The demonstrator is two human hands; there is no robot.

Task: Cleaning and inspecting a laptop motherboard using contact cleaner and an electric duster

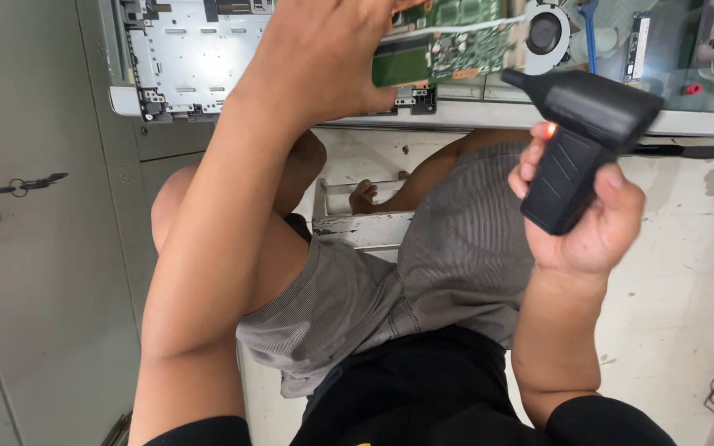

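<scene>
Left hand (324,58) flat on opened laptop (200,58), steadying it; right hand (588,223) grips black blower (584,136), nozzle aimed at circuit board (464,41).

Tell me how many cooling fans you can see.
1: the fan sits at the top, right of the green board under the left hand. Others may be hidden beneath that hand.
</scene>
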